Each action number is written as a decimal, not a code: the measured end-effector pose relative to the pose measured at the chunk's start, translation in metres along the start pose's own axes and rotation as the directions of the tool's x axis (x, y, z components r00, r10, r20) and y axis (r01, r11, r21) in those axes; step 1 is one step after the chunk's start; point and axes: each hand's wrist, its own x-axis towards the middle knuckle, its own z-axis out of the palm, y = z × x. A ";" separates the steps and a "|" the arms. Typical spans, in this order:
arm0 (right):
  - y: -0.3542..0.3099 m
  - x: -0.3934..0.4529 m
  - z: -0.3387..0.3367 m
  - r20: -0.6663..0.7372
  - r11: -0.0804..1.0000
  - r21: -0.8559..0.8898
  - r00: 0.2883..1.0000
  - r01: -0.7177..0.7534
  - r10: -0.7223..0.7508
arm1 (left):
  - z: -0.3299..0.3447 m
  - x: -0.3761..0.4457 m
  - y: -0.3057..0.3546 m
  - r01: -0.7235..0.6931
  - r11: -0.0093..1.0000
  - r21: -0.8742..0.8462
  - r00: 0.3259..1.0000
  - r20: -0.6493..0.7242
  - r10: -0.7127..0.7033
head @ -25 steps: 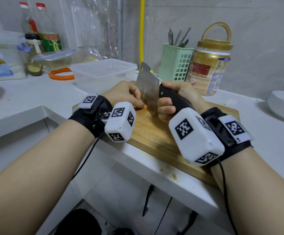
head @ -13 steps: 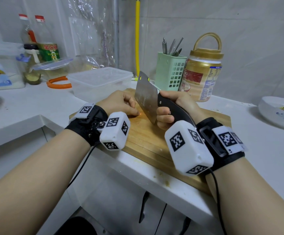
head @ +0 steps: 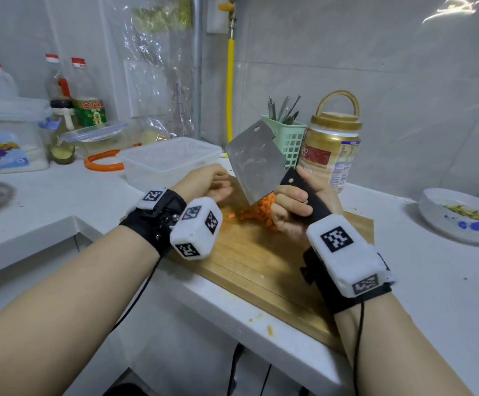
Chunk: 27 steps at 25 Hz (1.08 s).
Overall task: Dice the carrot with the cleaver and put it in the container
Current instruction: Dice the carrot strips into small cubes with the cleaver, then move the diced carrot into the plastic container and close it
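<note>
The rectangular wooden chopping board [head: 261, 261] lay at the counter's edge, and on its far half sat a small heap of orange diced carrot [head: 261, 214], with one stray cube [head: 231, 215] just left of the heap. The right hand [head: 295, 208] was wrapped firmly round the black handle of the broad steel cleaver [head: 257, 161], whose blade was raised off the board and tilted above the heap. The left hand [head: 208, 182] hung at the board's far left corner with its fingers loosely curled; it seemed to hold nothing, though its palm was turned away. Just beyond the board stood the clear plastic lidded container [head: 169, 161], its lid on. The cubes looked light, firm and a little damp, likely to roll and scatter, so I would judge them best gathered against the flat of the blade with a cupped palm, not pinched singly. The cleaver looked heavy and wanted a full grip.
</note>
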 end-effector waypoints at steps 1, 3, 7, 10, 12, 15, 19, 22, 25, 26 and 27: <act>0.000 0.000 -0.001 0.008 0.999 0.037 1.000 0.006 -0.006 | 0.005 -0.002 0.003 0.107 0.989 -0.107 0.992 0.080 -0.098; 0.000 0.000 -0.003 0.005 0.997 0.083 1.000 0.008 -0.009 | 0.012 -0.006 0.006 0.220 0.954 -0.201 0.960 0.218 -0.176; -0.001 0.001 -0.007 -0.027 0.991 0.131 1.000 0.008 -0.005 | 0.018 -0.013 0.007 0.273 0.934 -0.231 0.937 0.283 -0.204; -0.002 -0.002 -0.005 -0.066 0.991 0.128 0.997 0.042 -0.034 | 0.009 -0.011 0.011 0.294 0.925 -0.241 0.945 0.218 -0.244; -0.003 -0.003 -0.002 -0.096 0.995 0.083 0.994 0.059 -0.050 | 0.003 -0.009 0.015 0.273 0.953 -0.132 0.950 0.194 -0.245; -0.004 -0.003 0.000 -0.146 0.998 -0.041 0.988 0.048 -0.053 | 0.002 -0.010 0.021 0.220 0.975 0.024 0.957 0.190 -0.221; -0.009 -0.001 0.010 -0.181 0.974 -0.227 0.983 -0.014 -0.028 | 0.001 -0.012 0.028 0.150 0.987 0.062 0.974 0.162 -0.158; -0.010 0.006 0.028 -0.276 0.900 -0.429 0.960 -0.073 -0.054 | -0.003 -0.013 0.040 0.026 0.997 0.069 0.996 0.088 -0.032; -0.007 0.017 0.039 -0.367 0.853 -0.516 0.921 -0.081 -0.134 | -0.005 -0.018 0.048 -0.079 0.988 0.131 0.994 0.087 0.068; -0.005 0.021 0.040 -0.397 0.831 -0.551 0.900 -0.076 -0.181 | -0.005 -0.018 0.050 -0.122 0.978 0.170 0.990 0.094 0.107; -0.003 0.023 0.042 -0.424 0.799 -0.597 0.874 -0.074 -0.236 | -0.007 -0.017 0.051 -0.189 0.956 0.223 0.980 0.104 0.169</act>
